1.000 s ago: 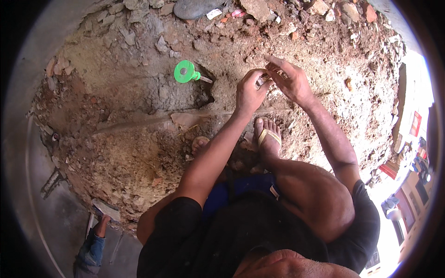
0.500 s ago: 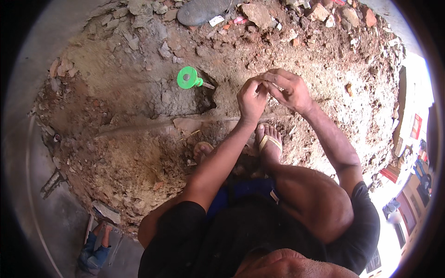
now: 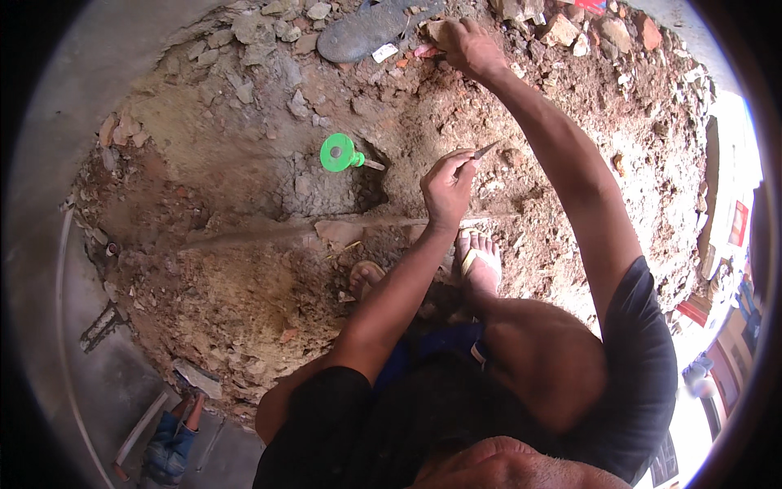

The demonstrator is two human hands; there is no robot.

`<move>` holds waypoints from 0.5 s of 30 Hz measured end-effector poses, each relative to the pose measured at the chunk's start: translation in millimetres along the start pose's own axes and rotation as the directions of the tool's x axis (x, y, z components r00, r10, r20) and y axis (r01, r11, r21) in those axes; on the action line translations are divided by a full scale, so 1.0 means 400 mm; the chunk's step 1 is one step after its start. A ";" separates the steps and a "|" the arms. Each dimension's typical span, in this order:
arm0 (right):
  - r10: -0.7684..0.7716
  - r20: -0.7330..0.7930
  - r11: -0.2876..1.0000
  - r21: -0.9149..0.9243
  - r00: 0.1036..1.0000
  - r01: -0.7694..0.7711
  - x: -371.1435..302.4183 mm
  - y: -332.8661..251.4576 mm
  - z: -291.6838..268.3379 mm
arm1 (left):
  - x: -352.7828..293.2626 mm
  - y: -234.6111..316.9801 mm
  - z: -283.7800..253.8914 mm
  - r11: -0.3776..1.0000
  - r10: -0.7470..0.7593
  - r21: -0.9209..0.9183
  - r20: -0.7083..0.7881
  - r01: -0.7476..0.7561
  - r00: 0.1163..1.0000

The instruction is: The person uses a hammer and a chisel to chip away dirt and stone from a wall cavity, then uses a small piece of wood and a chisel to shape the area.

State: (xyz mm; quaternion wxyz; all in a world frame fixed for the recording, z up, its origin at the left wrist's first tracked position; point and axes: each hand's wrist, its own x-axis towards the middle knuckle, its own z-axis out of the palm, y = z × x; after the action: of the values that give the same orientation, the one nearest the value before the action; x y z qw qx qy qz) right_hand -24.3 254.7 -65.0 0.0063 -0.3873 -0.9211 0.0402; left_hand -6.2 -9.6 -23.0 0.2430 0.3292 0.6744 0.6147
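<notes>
Blue clothes show low on the left, where a co-worker [image 3: 169, 448] is next to a flat grey slab [image 3: 197, 377]. Next we see a chisel with a round green hand guard [image 3: 336, 152]. It lies tilted, its shaft going into a dug hole in the dirt, and no hand touches it. We think it is hard and heavy, best held by the green part behind the guard. Above it lie a dark shoe sole [image 3: 355, 39], a small white scrap [image 3: 384, 53] and a pink scrap [image 3: 424, 50].

Then comes a tan stone [image 3: 438, 31], up by the fingers of the right hand. It looks hard and rough, and we would hold it by its sides. The left hand [image 3: 468, 162] is low in the middle, well apart from the other one. Its thumb and fingers pinch a dark pointed sliver [image 3: 486, 150], tip out to the right. That looks light, stiff and maybe sharp, so the blunt end is the place to hold. The right hand [image 3: 472, 50] reaches far up; we can't tell if its fingers grip the stone. Far right, we spot an orange brick bit [image 3: 649, 33].
</notes>
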 end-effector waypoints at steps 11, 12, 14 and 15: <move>-0.031 0.395 -0.382 0.844 0.918 -0.376 -0.293 0.032 -0.357 | 0.006 -0.005 0.005 0.999 -0.039 -0.031 -0.019 0.038 0.999; -0.001 0.410 -0.428 0.824 0.912 -0.370 -0.325 0.028 -0.365 | 0.011 0.001 0.003 0.999 -0.039 -0.029 -0.014 0.039 0.999; 0.078 0.492 -0.463 0.788 0.867 -0.405 -0.382 0.047 -0.365 | 0.011 0.001 0.015 0.998 -0.047 -0.038 0.004 0.047 0.999; 0.110 0.547 -0.472 0.764 0.830 -0.441 -0.405 0.028 -0.372 | 0.010 -0.009 0.008 0.999 -0.049 -0.016 -0.005 0.049 0.999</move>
State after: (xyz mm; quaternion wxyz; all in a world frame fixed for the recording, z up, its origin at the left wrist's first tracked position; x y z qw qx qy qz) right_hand 103.4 157.2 85.7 0.2135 -0.4376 -0.3263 0.8102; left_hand -6.9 -4.8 -26.5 0.2588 0.3091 0.6779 0.6148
